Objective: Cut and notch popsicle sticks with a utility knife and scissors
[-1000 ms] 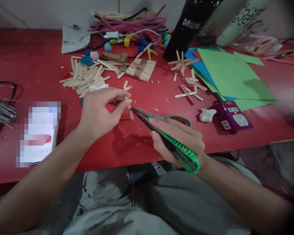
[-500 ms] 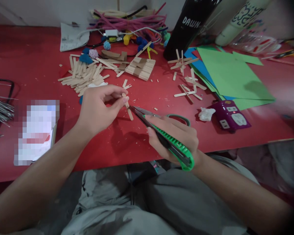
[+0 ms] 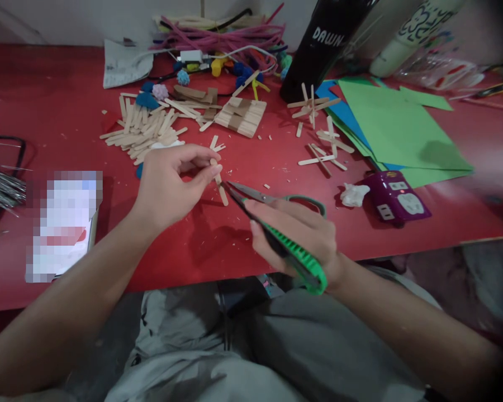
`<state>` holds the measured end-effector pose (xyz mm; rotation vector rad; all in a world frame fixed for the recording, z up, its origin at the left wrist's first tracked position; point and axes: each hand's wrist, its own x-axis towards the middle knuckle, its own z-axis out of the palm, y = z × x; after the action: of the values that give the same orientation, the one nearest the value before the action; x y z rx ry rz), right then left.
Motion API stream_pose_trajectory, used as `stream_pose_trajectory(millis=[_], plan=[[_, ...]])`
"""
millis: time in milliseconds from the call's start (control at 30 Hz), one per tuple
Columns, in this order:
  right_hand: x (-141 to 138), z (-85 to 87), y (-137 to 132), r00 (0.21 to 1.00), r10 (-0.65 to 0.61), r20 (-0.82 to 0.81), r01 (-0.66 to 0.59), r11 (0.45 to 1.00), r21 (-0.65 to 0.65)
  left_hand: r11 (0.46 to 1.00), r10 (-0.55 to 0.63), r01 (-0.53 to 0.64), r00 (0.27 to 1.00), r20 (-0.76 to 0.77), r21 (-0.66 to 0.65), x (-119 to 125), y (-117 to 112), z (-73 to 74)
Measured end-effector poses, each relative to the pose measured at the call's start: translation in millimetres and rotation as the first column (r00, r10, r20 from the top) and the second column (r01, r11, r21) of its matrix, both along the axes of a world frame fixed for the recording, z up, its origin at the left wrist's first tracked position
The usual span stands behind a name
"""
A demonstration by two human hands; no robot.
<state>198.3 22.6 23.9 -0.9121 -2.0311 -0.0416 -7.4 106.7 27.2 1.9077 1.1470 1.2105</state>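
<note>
Between thumb and fingers, my left hand (image 3: 171, 181) pinches the upper end of a wooden craft stick (image 3: 222, 194), whose lower end points down over the red table. My right hand (image 3: 297, 234) is wrapped round a green and black box cutter (image 3: 295, 248). Its blade tip is at the middle of the stick; whether it cuts into the wood I cannot tell. Just beyond the cutter lie scissors (image 3: 314, 202) with dark green handles, partly hidden by my right hand. Small wood chips are scattered around the stick.
A pile of craft sticks (image 3: 145, 131) and a banded bundle (image 3: 243, 117) lie behind my left hand. Assembled sticks (image 3: 329, 137), green paper (image 3: 411, 128), a purple power adapter (image 3: 398, 195) and a black bottle (image 3: 318, 47) are to the right. A phone (image 3: 62, 229) lies left.
The rear end of the box cutter has swung slightly left and down with my right hand. My left hand and the stick have barely shifted.
</note>
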Motion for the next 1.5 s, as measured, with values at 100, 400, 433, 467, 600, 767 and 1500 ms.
stream_pose_trajectory(millis=[100, 400, 433, 467, 600, 767, 1500], plan=[[1, 1.3, 0, 1.0, 0.006, -0.003, -0.006, 1.0, -0.021, 1.0, -0.004, 0.004, 1.0, -0.011, 0.007, 1, -1, 0.7], [1, 0.3, 1, 1.0, 0.027, 0.015, -0.027, 1.0, 0.003, 1.0, -0.002, 0.002, 1.0, -0.021, -0.008, 0, -1, -1.6], [1, -0.2, 1, 0.999, 0.038, 0.02, -0.039, 0.999, 0.002, 1.0, -0.001, 0.001, 1.0, -0.022, -0.006, 0, -1, -1.7], [1, -0.5, 1, 0.998, 0.047, 0.031, -0.047, 0.999, 0.001, 1.0, -0.002, 0.002, 1.0, -0.024, -0.003, -1, -1, -1.7], [3, -0.7, 0, 0.999, 0.04, 0.024, -0.039, 0.999, -0.014, 1.0, -0.006, 0.006, 1.0, -0.031, 0.003, -1, 0, -1.0], [2, -1.5, 0, 0.999, 0.018, 0.029, -0.018, 1.0, -0.005, 1.0, 0.007, -0.006, 0.999, -0.038, 0.014, 1, 0, 0.1], [-7, 3.6, -8, 0.894, -0.284, -0.347, 0.214, 0.951, -0.225, 0.925, -0.289, 0.262, 0.955, -0.062, -0.274, 11, -4, -6.2]])
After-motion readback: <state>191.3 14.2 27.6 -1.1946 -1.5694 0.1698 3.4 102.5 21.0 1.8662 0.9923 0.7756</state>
